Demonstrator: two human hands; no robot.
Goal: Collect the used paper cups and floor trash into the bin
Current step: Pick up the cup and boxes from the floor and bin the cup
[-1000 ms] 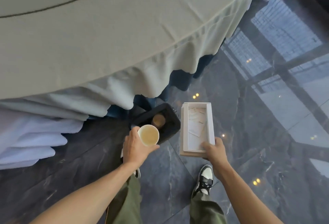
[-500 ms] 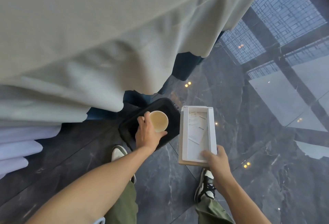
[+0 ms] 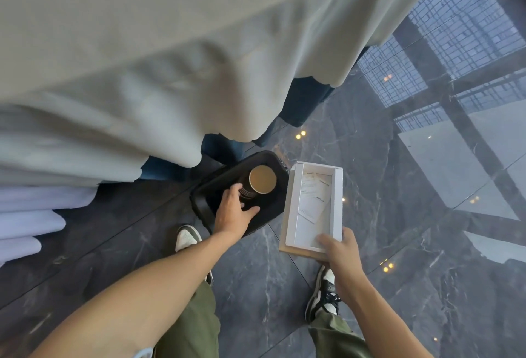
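You stand on a glossy dark marble floor [image 3: 370,215] with pale veins. Directly on it sit the black bin [image 3: 205,201], your 2 sneakers [image 3: 186,236], and the draped tablecloth's [image 3: 142,73] hem nearby.

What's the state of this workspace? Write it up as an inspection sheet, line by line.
Surface: dark glossy marble floor, with window and lamp reflections.
Job's things: black bin on the floor beside the draped table; paper cup inside it, on a stack of cups.
Clutter: white box with papers inside, held above the floor.
Grippers: left hand over the bin, fingers relaxed, at the cup stack; right hand grips the box's near end.
Cables: nothing seen.
Surroundings: grey tablecloth hanging in folds; the person's two sneakers and green trousers.
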